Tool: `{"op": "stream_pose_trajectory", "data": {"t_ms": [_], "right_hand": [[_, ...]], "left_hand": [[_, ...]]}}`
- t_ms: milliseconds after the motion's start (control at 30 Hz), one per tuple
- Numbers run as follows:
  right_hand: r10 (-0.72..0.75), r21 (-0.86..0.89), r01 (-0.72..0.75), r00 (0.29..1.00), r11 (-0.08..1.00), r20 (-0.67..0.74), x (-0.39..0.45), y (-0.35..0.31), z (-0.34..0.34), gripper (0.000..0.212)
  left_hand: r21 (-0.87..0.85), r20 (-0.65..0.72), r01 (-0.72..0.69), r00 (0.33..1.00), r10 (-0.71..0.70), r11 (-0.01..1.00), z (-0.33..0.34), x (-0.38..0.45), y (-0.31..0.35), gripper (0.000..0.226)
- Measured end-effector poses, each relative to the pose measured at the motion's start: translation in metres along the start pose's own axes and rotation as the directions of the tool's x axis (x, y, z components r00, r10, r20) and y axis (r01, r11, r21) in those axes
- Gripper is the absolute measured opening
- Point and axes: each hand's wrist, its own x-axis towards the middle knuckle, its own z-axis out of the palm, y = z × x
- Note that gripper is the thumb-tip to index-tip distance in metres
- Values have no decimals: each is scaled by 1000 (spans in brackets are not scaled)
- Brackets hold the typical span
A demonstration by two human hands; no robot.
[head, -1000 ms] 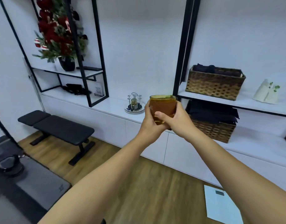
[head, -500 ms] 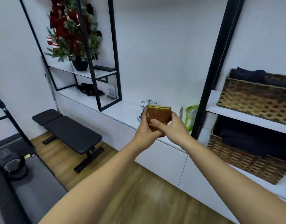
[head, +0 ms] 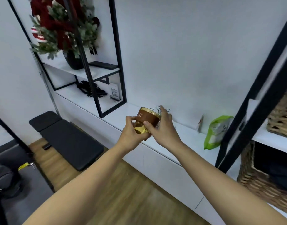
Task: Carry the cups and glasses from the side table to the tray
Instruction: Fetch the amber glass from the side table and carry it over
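An amber glass with a brown sleeve (head: 147, 118) is tilted, rim toward the upper right, held in front of me above the white counter (head: 186, 135). My left hand (head: 133, 133) cups its base from below. My right hand (head: 162, 129) grips its side, index finger stretched up past the rim. Just behind the glass, thin wire loops of a small stand (head: 159, 108) poke up; the round tray they stood on is hidden by my hands.
A green-and-white bag (head: 215, 132) leans on the counter to the right, next to a black shelf post (head: 246, 104). Wicker baskets (head: 259, 177) sit at the far right. A black bench (head: 69, 140) stands on the wood floor at left, below a shelf with a red plant (head: 63, 25).
I have come closer to the counter and the view has swung left. The glass has tipped from upright to tilted, and my right index finger has lifted off it.
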Motion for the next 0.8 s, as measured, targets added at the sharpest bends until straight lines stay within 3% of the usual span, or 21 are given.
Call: {"op": "stream_pose_trajectory", "data": {"t_ms": [133,400,533,667,800], "right_hand": [[-74,-131,79,996,988,44,76,21,18,65],[57,-97,-41,983,994,172,227,58,33,59],[24,-135,3,981,991,193,304,69,33,48],[64,-50,-54,972,997,224,355,84,41,34],[175,150,-231,933,961,313,387,103,53,25]], "left_hand": [[35,-19,-17,1000,18,999,-9,68,-15,71],[-2,-130,-1,991,1,1000,-6,222,-29,80],[29,-111,-20,994,23,999,2,300,-28,80],[91,-41,-16,999,20,996,19,347,-43,73],[198,120,-29,993,5,980,34,384,-71,75]]}}
